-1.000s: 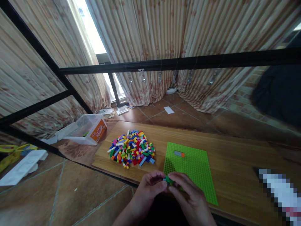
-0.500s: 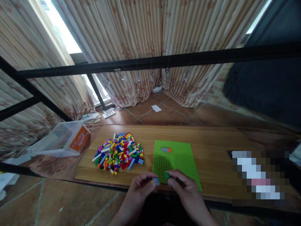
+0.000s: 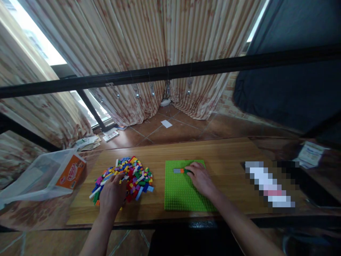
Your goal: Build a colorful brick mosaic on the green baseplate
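My right hand [image 3: 199,179] pinches a green brick [image 3: 187,171]; I cannot tell whether my left hand [image 3: 113,193] or the bin [image 3: 70,173] holds anything.

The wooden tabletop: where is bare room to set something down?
Bare wood lies between the brick pile and the green baseplate, and right of the baseplate, beyond the right hand. Crowded: the pile, with the left hand at it, and the baseplate's far part, where the right hand grips a green brick.

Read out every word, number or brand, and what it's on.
Nothing reads clearly.
Orange label on the clear bin: white characters, too blurred.
White item on the floor: dark markings, too small.
White packet at right: faint markings, too blurred.
Pixelated patch: hidden.
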The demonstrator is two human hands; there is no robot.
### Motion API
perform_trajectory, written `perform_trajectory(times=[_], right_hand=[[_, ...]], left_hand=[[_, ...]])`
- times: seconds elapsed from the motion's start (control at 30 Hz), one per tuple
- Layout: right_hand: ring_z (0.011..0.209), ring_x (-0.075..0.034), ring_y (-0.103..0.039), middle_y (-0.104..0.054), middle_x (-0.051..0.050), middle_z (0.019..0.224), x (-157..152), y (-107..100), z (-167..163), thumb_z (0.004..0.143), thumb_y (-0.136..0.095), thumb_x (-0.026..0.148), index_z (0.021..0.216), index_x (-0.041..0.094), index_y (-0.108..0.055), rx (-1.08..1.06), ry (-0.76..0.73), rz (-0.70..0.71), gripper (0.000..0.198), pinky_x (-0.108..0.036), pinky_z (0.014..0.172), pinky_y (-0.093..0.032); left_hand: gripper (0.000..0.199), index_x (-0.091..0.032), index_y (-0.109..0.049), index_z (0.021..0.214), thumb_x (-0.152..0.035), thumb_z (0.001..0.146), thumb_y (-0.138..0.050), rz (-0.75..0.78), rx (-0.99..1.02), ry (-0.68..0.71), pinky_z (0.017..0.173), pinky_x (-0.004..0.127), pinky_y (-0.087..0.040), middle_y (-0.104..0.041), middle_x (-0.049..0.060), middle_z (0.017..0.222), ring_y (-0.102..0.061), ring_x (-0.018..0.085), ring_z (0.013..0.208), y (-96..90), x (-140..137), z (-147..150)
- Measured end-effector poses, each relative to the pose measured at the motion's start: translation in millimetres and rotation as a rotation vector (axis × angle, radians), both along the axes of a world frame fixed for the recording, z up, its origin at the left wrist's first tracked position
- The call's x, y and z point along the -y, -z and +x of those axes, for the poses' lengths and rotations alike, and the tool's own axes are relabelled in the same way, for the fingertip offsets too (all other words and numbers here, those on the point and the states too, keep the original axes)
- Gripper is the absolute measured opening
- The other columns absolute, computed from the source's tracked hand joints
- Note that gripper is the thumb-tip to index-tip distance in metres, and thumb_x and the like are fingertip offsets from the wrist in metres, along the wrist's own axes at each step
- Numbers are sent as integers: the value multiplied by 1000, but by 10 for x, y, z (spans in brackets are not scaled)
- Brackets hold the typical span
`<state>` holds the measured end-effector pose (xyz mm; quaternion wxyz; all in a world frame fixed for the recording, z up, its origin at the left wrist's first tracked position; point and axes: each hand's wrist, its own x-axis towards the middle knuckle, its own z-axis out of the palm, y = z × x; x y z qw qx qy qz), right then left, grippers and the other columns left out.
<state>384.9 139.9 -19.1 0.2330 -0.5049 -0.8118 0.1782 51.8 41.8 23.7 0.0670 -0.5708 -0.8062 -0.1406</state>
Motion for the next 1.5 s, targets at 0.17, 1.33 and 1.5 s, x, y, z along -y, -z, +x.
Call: perform_trajectory(times=[0.17, 1.33, 1.5], right_hand=[[97, -21, -53, -61, -6, 98, -30, -5, -5, 87, -55, 16, 103, 24, -71, 15, -33, -20, 24, -35, 88, -44], [93, -18, -52, -58, -6, 93, -125, -132, -17, 84, -60, 13, 103, 24, -73, -5, -6, -168, 25, -30, 88, -40], [92, -17, -55, -61, -5, 95, -159, -120, 12, 83, -61, 15, 102, 25, -74, 17, -29, -161, 25, -29, 87, -41]], left_hand=[[32, -17, -66, 104, -30, 87, -42, 66, -35, 19, 85, 38, -49, -64, 12, 107, -60, 27, 99, -12, -23, 79], [57, -22, -47, 135, -7, 81, -43, -233, 4, 523, 101, 46, -38, -47, 13, 136, -40, 31, 126, 326, -433, 1890], [53, -20, -48, 135, -8, 83, -41, -246, -12, 511, 100, 48, -39, -46, 14, 137, -40, 32, 126, 304, -428, 1915]])
